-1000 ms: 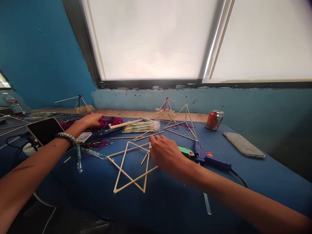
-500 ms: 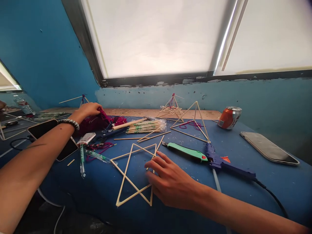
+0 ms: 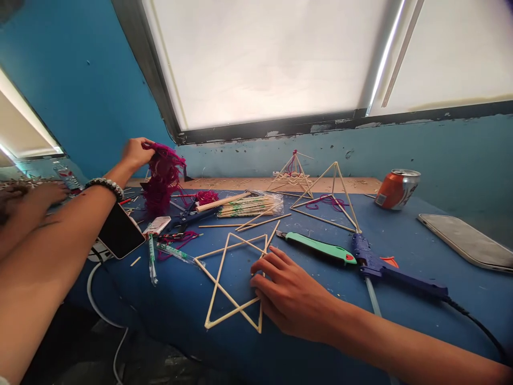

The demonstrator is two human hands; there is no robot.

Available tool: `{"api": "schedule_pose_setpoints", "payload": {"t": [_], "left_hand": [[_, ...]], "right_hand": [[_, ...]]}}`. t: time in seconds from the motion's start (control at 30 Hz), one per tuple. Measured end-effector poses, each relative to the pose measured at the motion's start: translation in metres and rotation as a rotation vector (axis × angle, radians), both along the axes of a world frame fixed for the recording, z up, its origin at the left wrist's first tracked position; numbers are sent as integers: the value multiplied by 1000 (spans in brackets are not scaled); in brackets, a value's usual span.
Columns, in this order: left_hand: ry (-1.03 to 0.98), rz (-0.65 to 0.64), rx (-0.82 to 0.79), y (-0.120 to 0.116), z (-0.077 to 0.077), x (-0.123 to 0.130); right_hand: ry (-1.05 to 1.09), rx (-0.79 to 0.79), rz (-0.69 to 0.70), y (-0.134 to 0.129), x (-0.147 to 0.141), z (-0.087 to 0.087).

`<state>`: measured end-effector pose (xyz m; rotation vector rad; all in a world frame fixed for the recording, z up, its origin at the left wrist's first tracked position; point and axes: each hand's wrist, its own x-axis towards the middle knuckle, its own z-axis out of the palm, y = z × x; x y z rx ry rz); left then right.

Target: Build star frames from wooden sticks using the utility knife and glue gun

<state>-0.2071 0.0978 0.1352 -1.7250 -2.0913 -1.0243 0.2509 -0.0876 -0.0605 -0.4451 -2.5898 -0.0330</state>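
My left hand (image 3: 138, 153) pinches a hanging tangle of magenta yarn (image 3: 162, 174), lifted above the back left of the blue table. My right hand (image 3: 286, 291) lies at the right side of a flat six-pointed star of thin wooden sticks (image 3: 217, 283). Its fingers are curled over the sticks there and hide that corner. A loose stick (image 3: 273, 233) points away just beyond these fingers. Right of them lies a green utility knife (image 3: 316, 248), its tip next to a bundle-side stick. A blue glue gun (image 3: 366, 260) rests beyond the knife's handle.
Behind stand a stick pyramid (image 3: 320, 219) and a smaller stick frame (image 3: 294, 171). Packed sticks (image 3: 250, 207) lie mid-table. A drink can (image 3: 396, 190) and a phone (image 3: 460, 240) are at right, another phone (image 3: 120, 235) at left. Another person's hand (image 3: 50, 193) shows far left.
My left hand has raised the magenta yarn off the table. My right hand stays at the star. The view has shifted left, bringing another person's hands into sight.
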Motion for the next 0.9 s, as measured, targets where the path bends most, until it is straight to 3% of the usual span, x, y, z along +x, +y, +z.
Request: {"api": "schedule_pose_setpoints", "payload": {"t": [0.1,0.17,0.27,0.37,0.43,0.53,0.6,0.67,0.77,0.9], "left_hand": [[-354,-48,171,4,17,12],[-469,-146,297,6,30,21],[-510,-272,421,3,44,32],[-416,-237,379,-6,43,39],[-291,-167,191,-14,33,41],[-76,-141,-291,-22,11,41],[75,-136,-499,-23,-5,44],[208,-130,-505,-27,-21,55],[312,-192,-327,-48,-43,96],[397,-294,-141,-117,-67,173]], "right_hand": [[-4,-14,5,0,0,0],[-3,-18,6,-1,0,0],[2,-12,0,-1,0,0],[4,1,-1,-1,0,0],[-6,17,1,-1,-1,-1],[-49,61,-9,1,-1,0],[-104,110,-14,2,-1,3],[-183,162,0,3,0,9],[-271,213,34,3,3,19],[-334,189,-1,-1,8,26]]}}
